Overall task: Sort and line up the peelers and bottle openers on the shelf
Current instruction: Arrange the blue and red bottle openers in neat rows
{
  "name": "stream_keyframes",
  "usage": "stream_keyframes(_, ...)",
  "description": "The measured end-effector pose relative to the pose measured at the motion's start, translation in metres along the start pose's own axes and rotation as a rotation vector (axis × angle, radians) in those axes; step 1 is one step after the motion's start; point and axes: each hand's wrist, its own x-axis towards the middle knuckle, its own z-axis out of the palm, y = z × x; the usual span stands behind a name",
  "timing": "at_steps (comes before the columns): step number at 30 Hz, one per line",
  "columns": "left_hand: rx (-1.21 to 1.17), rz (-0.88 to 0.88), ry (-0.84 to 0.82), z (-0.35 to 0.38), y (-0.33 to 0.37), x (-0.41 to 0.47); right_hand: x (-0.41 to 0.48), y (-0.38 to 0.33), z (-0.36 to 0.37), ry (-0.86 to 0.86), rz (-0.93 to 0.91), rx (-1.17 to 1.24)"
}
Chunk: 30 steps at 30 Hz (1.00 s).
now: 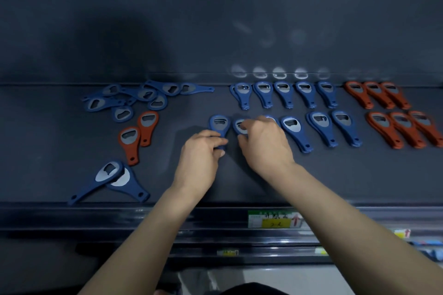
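Blue and red bottle openers lie on a dark shelf (263, 182). My left hand (201, 158) pinches the handle of a blue opener (218, 123) at the left end of the front row. My right hand (263, 143) holds the neighbouring blue opener (239, 126), covering its handle and most of the one beside it. Further blue openers (293, 130) stand in two rows to the right, then two rows of red openers (393, 128). A loose heap of blue openers (134, 98) lies at the back left.
Two red openers (137, 134) lie loose left of my hands. Two crossed blue openers (112, 179) sit near the shelf's front left edge. A green and yellow price label (273, 219) is fixed on the front rail. A lower shelf shows at the bottom right.
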Motion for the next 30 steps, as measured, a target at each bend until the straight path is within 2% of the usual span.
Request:
stream_keyframes(3,-0.069,-0.017,0.057,-0.014,-0.004,0.005,0.020,-0.004,-0.002,-0.017,-0.074,0.054)
stream_keyframes(7,0.083,-0.118,0.254,-0.057,-0.034,0.036,0.061,-0.018,0.003,-0.054,-0.110,0.071)
stream_keyframes(11,0.161,-0.211,0.266,-0.087,-0.067,0.071,0.105,-0.045,0.018,-0.121,-0.160,0.045)
stream_keyframes(15,0.238,-0.244,0.134,-0.098,-0.093,0.100,0.137,-0.065,0.035,-0.161,-0.190,-0.023)
stream_keyframes(20,0.305,-0.082,-0.055,-0.097,-0.104,0.132,0.152,-0.069,0.042,-0.229,-0.079,-0.098)
stream_keyframes(24,0.414,-0.051,-0.251,-0.094,-0.102,0.154,0.154,-0.067,0.043,-0.216,-0.066,-0.108)
stream_keyframes(26,0.488,-0.037,-0.277,-0.092,-0.102,0.161,0.152,-0.065,0.042,-0.202,-0.040,-0.105)
stream_keyframes(30,0.433,-0.055,-0.274,-0.090,-0.099,0.171,0.145,-0.059,0.037,-0.177,0.061,-0.091)
